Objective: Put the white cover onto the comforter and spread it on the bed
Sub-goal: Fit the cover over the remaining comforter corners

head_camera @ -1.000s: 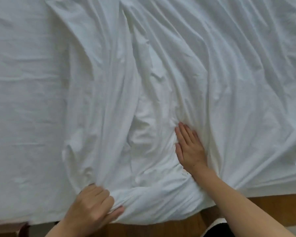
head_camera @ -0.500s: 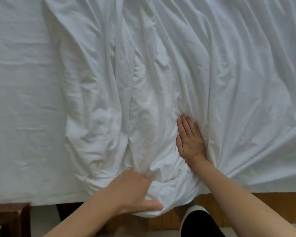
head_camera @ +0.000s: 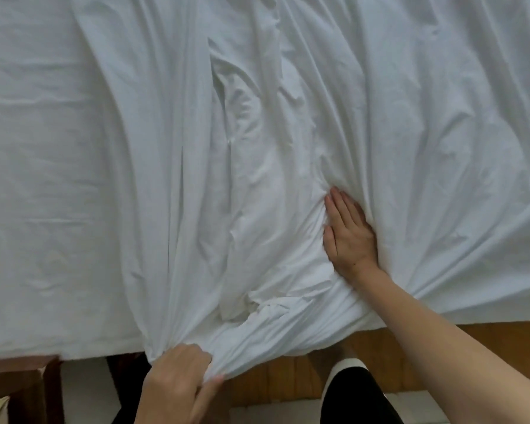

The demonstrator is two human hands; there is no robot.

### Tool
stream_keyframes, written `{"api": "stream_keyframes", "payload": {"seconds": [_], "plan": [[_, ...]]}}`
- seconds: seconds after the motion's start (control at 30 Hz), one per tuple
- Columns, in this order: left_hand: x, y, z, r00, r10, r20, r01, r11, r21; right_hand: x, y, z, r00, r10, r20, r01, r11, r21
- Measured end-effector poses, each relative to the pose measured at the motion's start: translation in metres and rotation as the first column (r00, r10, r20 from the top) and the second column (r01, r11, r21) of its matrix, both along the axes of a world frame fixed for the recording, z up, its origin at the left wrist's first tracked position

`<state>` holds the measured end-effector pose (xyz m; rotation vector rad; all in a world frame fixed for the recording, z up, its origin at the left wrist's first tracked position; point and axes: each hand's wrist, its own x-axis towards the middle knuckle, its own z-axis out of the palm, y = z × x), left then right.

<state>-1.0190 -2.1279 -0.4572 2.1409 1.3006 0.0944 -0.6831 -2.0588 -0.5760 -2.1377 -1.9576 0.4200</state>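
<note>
At the bed's (head_camera: 28, 179) near edge the left hand (head_camera: 178, 384) grips a bunched corner of the white cover (head_camera: 172, 209), which lies rumpled over the mattress, while the right hand (head_camera: 348, 237) presses flat, fingers straight, beside the lumpy comforter (head_camera: 273, 215).

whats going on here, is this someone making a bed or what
A person is working a white cover on a bed. The left hand grips a bunched corner of the cover at the bed's near edge, while the right hand presses flat on the fabric further in. The cover lies heavily wrinkled and gathered toward the hands, not yet spread out.
</note>
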Motion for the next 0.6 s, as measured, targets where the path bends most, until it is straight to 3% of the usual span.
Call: {"api": "stream_keyframes", "payload": {"seconds": [0.07, 0.1, 0.17, 0.23, 0.3, 0.37, 0.4, 0.5, 0.6], "plan": [[0.003, 0.023, 0.007, 0.985, 0.158, 0.065, -0.143, 0.971, -0.190, -0.009, 0.003, 0.010, 0.991, -0.121, -0.055, 0.123, 0.992, 0.039], [0.003, 0.036, 0.006, 0.993, 0.115, 0.026, -0.104, 0.962, -0.254, -0.016, 0.006, 0.020, 0.977, -0.181, -0.114, 0.189, 0.980, 0.064], [0.011, 0.071, -0.002, 0.990, -0.121, -0.070, 0.114, 0.988, -0.107, -0.044, 0.016, 0.046, 0.970, -0.121, -0.210, 0.165, 0.965, 0.205], [0.024, 0.109, -0.014, 0.875, -0.452, -0.174, 0.475, 0.871, 0.127, -0.080, 0.020, 0.069, 0.961, 0.232, -0.150, -0.166, 0.920, 0.355], [0.027, 0.149, -0.029, 0.728, -0.609, -0.316, 0.682, 0.687, 0.249, -0.102, 0.022, 0.072, 0.798, 0.602, -0.028, -0.558, 0.756, 0.341], [0.023, 0.183, -0.037, 0.592, -0.670, -0.448, 0.783, 0.610, 0.122, -0.102, 0.025, 0.058, 0.646, 0.761, 0.055, -0.749, 0.619, 0.236], [0.018, 0.194, -0.040, 0.532, -0.698, -0.480, 0.819, 0.568, 0.081, -0.097, 0.026, 0.049, 0.624, 0.777, 0.083, -0.774, 0.601, 0.200], [0.003, 0.207, -0.045, 0.449, -0.778, -0.439, 0.883, 0.463, 0.081, -0.083, 0.025, 0.036, 0.671, 0.718, 0.183, -0.741, 0.658, 0.137], [-0.022, 0.212, -0.047, 0.367, -0.842, -0.395, 0.930, 0.348, 0.121, -0.060, 0.011, 0.038, 0.804, 0.563, 0.191, -0.593, 0.783, 0.187]]}}
